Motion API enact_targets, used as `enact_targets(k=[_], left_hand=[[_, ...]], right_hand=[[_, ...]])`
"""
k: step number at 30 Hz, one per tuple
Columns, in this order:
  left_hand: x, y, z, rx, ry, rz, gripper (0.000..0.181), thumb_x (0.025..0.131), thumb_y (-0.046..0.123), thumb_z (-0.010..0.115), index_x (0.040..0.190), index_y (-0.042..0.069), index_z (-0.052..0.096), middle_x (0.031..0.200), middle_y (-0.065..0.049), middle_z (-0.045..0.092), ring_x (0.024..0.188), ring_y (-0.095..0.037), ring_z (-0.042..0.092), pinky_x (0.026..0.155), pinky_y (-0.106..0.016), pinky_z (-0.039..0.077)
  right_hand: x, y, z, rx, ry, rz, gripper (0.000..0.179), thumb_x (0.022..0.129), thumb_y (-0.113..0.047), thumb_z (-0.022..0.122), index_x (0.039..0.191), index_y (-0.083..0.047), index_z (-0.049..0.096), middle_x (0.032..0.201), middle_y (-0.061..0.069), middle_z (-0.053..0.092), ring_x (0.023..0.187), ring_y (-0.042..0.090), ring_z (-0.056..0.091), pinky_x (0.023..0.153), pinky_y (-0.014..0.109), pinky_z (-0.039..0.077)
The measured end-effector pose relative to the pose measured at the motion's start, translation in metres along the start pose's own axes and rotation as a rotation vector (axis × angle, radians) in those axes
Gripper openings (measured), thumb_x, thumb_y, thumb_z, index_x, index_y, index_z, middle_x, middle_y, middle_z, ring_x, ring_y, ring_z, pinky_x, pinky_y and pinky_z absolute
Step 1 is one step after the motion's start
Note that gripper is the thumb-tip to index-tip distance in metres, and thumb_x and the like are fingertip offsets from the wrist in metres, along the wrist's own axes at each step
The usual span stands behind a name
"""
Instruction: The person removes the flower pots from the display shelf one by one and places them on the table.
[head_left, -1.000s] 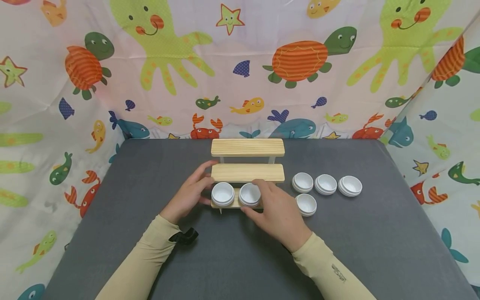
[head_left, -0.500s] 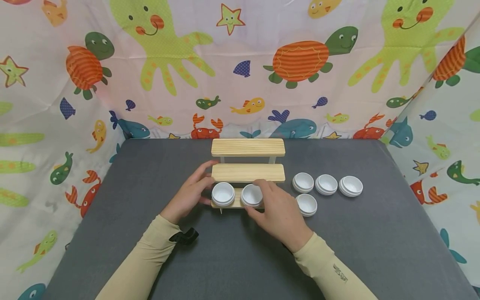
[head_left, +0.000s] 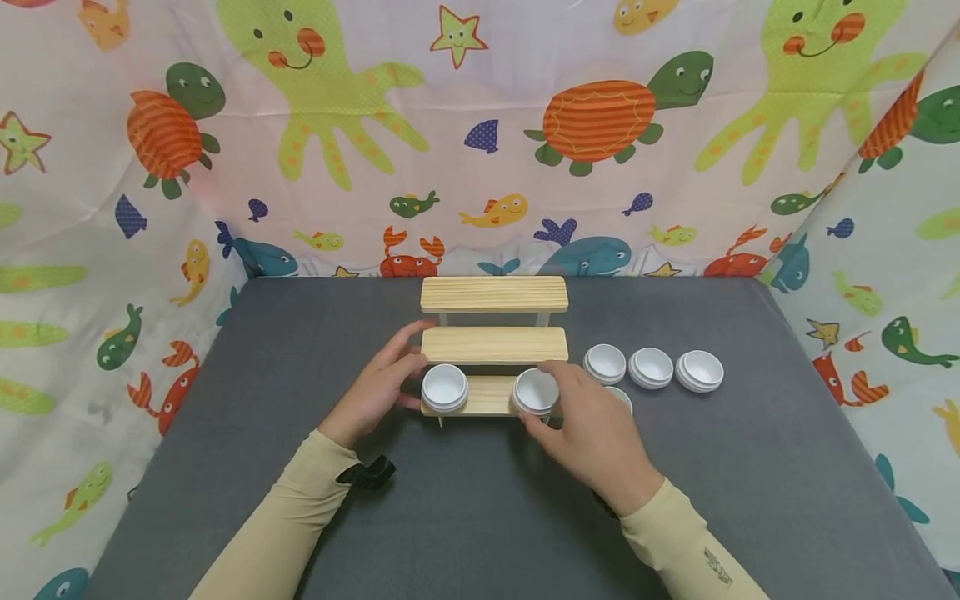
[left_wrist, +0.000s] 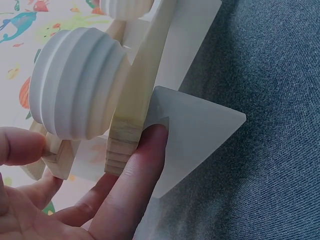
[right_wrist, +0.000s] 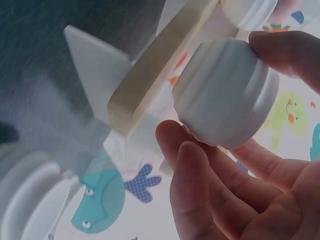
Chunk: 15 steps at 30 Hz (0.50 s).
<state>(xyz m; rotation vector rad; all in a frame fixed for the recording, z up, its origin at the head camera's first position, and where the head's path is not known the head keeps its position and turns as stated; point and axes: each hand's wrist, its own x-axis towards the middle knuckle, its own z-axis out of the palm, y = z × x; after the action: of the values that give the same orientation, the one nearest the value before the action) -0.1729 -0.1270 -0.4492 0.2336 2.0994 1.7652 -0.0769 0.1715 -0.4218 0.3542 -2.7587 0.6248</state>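
Note:
A three-tier wooden display rack [head_left: 493, 344] with pale side supports stands at mid-table. My left hand [head_left: 377, 385] grips its left end; in the left wrist view the thumb [left_wrist: 135, 185] presses at the lowest shelf's end. On that shelf's left part sits a stack of small ribbed white bowls [head_left: 445, 387]. My right hand [head_left: 592, 429] pinches a second stack of white bowls [head_left: 536, 390] between thumb and fingers at the shelf's right end. In the right wrist view, the fingers wrap round this stack [right_wrist: 222, 95], right beside the wooden shelf [right_wrist: 150, 75].
Right of the rack stand several more white bowl stacks, among them a middle one [head_left: 651, 367] and a far right one [head_left: 701, 371]. Another stack [head_left: 622, 398] is partly hidden behind my right hand. A sea-animal cloth [head_left: 480, 167] walls the grey table [head_left: 450, 517].
My right hand has slid its bowl stack rightward along the lowest shelf, from near the middle to the right end. My left hand has stayed on the rack.

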Motion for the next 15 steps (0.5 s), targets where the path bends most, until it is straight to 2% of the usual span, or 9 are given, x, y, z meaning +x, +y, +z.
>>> enact_targets(k=[4, 15], left_hand=[[0.0, 0.0, -0.001, -0.005, -0.002, 0.0, 0.056, 0.111, 0.025, 0.051, 0.165, 0.034, 0.039, 0.147, -0.019, 0.057, 0.123, -0.039, 0.066, 0.071, -0.05, 0.067], [0.0, 0.001, -0.001, -0.023, -0.01, -0.004, 0.055, 0.111, 0.024, 0.051, 0.163, 0.037, 0.041, 0.148, -0.019, 0.057, 0.125, -0.04, 0.066, 0.071, -0.051, 0.067]], right_hand=[[-0.003, 0.008, -0.007, -0.001, -0.015, 0.048, 0.065, 0.085, -0.039, 0.091, 0.137, -0.012, 0.064, 0.119, 0.008, 0.076, 0.097, 0.026, 0.075, 0.078, 0.051, 0.062], [-0.019, 0.037, -0.026, -0.021, 0.013, 0.144, 0.062, 0.085, -0.035, 0.09, 0.135, -0.009, 0.064, 0.115, 0.012, 0.076, 0.093, 0.029, 0.073, 0.075, 0.055, 0.06]])
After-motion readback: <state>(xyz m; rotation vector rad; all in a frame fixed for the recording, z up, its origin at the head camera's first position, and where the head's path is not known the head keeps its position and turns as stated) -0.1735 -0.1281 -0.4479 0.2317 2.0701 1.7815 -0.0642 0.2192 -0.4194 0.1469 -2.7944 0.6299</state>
